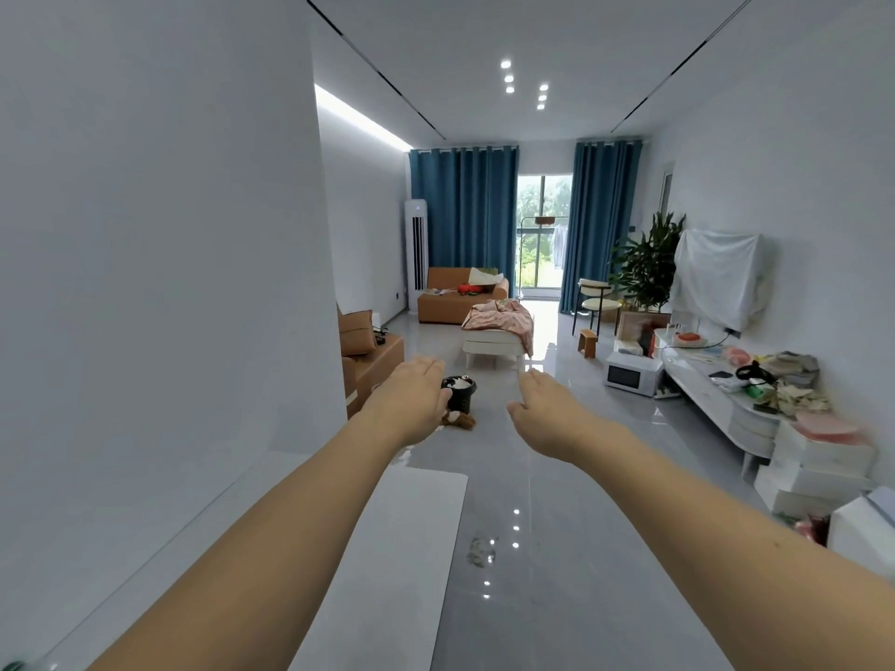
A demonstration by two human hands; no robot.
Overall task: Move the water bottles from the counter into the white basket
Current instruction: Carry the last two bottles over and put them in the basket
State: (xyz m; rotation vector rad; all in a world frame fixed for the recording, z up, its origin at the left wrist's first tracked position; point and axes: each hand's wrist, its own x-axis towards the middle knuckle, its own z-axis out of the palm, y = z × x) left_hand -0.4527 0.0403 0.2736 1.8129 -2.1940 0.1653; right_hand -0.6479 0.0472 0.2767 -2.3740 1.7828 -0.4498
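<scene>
Both arms are reaching forward over a grey floor. The left hand [411, 401] and right hand [545, 411] are stretching flat, fingers straight, holding nothing. A black bucket [460, 392] is sitting just beyond the left hand. No bottles or basket are showing.

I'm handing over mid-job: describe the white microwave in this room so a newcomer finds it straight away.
Start at the blue curtains at the far window, then follow the right wall towards you to the long white low cabinet. The microwave sits on the floor at that cabinet's far end. Unlike the plain white boxes stacked nearer the camera, it has a dark glass door.
</scene>
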